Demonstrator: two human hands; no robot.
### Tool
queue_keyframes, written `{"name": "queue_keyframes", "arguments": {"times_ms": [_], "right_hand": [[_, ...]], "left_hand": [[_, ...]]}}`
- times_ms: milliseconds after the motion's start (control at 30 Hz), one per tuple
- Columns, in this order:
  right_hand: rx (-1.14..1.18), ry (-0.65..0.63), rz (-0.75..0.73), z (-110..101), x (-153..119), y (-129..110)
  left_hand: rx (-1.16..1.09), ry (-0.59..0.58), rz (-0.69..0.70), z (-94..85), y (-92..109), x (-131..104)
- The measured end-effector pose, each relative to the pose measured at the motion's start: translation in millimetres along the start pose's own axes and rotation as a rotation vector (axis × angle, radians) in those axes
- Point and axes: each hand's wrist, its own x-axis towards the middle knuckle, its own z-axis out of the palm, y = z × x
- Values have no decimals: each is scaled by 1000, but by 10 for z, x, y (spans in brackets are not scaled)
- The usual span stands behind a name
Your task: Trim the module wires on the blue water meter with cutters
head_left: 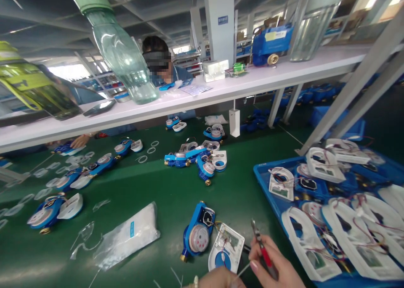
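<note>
The right hand (274, 260) is closed around small red-handled cutting pliers (261, 248), with the metal tip pointing up and to the left. The left hand (217, 278) is at the bottom edge of the view, and only its upper part shows. Its fingers pinch a thin white strip (241, 272) that reaches toward the right hand. The two hands are close together but do not touch.

Just above them, on the green desk (164, 195), lies a blue round water meter with a brass fitting (198, 233). Beside it, connected by thin coloured wires, is its opened white plastic cover (226, 248), just left of the pliers.

To the left lies a clear plastic bag with white content (128, 235). To the right stands a blue plastic tray (268, 187) full of white covers. More blue meters (195, 157) lie farther back. A co-worker's hand (79, 141) rests under the white shelf (221, 90).
</note>
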Motion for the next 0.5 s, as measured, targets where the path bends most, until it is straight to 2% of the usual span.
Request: {"name": "queue_keyframes", "arguments": {"times_ms": [33, 100, 133, 167, 233, 300, 400, 500], "right_hand": [[-15, 76, 12, -59, 2, 8], [-42, 238, 44, -178, 0, 52], [-51, 301, 65, -235, -4, 87], [-57, 342, 86, -288, -13, 130], [-69, 360, 114, -378, -43, 233], [-83, 344, 126, -440, -84, 343], [-89, 337, 139, -469, -125, 455], [-66, 339, 152, -432, -70, 443]], "left_hand": [[114, 78, 16, -125, 35, 39], [464, 334, 6, -442, 84, 168], [703, 448, -83, -613, 90, 250], [935, 513, -200, -777, 81, 338], [1052, 523, -297, -1043, 32, 500], [1100, 476, -320, -1194, -28, 606], [1168, 425, -268, -1235, -45, 624], [1204, 449, -203, -1131, 30, 517]]}}
